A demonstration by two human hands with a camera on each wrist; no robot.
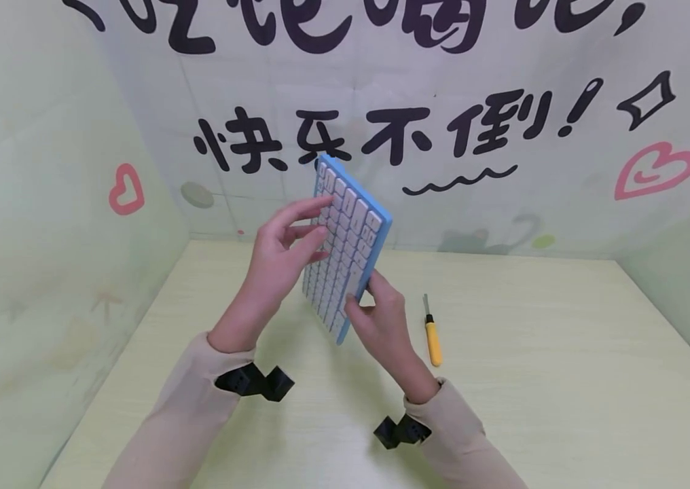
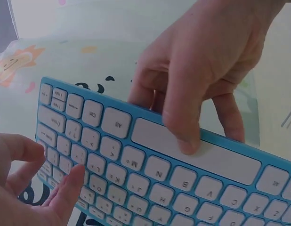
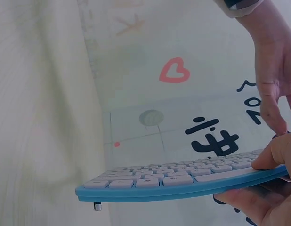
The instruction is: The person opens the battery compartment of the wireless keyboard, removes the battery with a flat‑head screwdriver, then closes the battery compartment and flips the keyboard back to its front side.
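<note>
A blue keyboard [image 1: 351, 238] with white keys is held up off the table, tilted steeply. My right hand [image 1: 384, 312] grips its long edge, with the thumb on the space bar in the left wrist view and the other fingers behind. My left hand [image 1: 284, 251] is at the key side, its fingers partly bent and spread. In the left wrist view, the left fingertips [image 2: 78, 175] are over the keys near one end; whether they touch cannot be told. Below the keyboard's end in the right wrist view, a small metal-coloured piece [image 3: 98, 205] sticks out.
A screwdriver [image 1: 433, 343] with a yellow handle lies on the pale table [image 1: 565, 353], right of the right hand. Behind the table stands a printed backdrop [image 1: 357, 81] with dark lettering. Side panels [image 1: 45, 272] flank the table. Each wrist carries a small black camera [image 1: 253, 380].
</note>
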